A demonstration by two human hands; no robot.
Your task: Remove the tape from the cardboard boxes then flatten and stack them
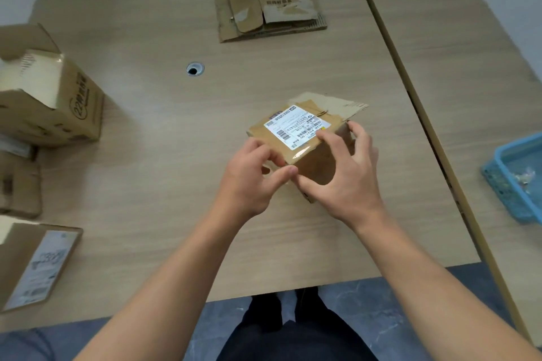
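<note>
1. Cardboard box [296, 132] is located at frame centre on the table [146, 132], label uppermost, with a loose flap extended toward upper right.
2. Its near-left edge is pinched by the left hand [252, 176]; its right side is grasped by the spread right hand [343, 179].
3. Glossy tape at the near edge is judged closest to the left fingertips.

Bare forearms enter from 6 o'clock, converging. Left hand [249, 179] pinches box [294, 129] at near corner; right hand [346, 184] fingers splayed, curled round its 3 o'clock side.
</note>
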